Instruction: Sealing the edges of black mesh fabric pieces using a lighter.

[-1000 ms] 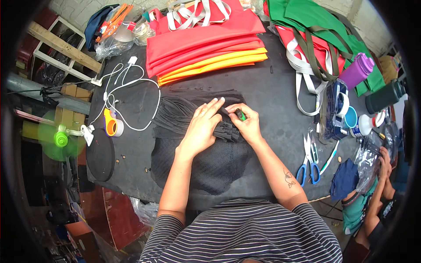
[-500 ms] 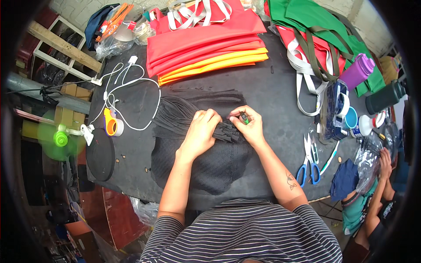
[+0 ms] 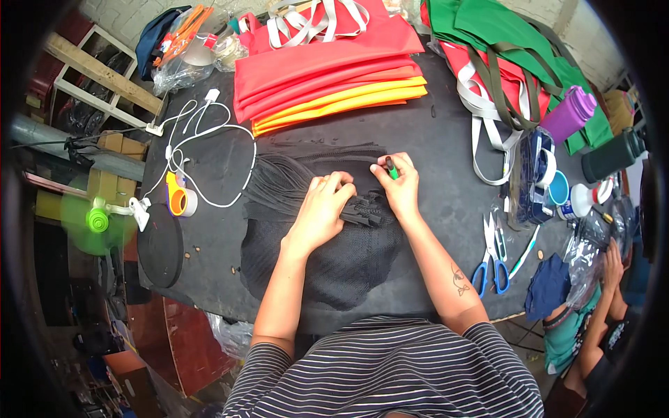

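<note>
On the dark tabletop lies a bundle of long black strips (image 3: 282, 177), like straps or zippers, with cut ends gathered near its right side. My left hand (image 3: 317, 209) is closed over the strips, its fingers bent around their ends. My right hand (image 3: 398, 187) is closed and raised just beyond the strip ends. In it sits a small green-and-black handheld object (image 3: 392, 169), perhaps a lighter; its exact kind is not clear. Black mesh fabric (image 3: 327, 268) lies under and in front of my hands.
Folded red and yellow bags (image 3: 327, 76) are stacked at the back. Green bags (image 3: 474, 31) lie far right. Blue-handled scissors (image 3: 491, 258), bottles and a purple tumbler (image 3: 568, 115) stand right; a white cable (image 3: 209, 157), tape (image 3: 182, 200) and fan (image 3: 98, 220) are left. Another person's hands (image 3: 612, 265) show lower right.
My right hand has moved up and slightly away from the strip ends, with the green-and-black object still in it. My left hand has barely shifted.
</note>
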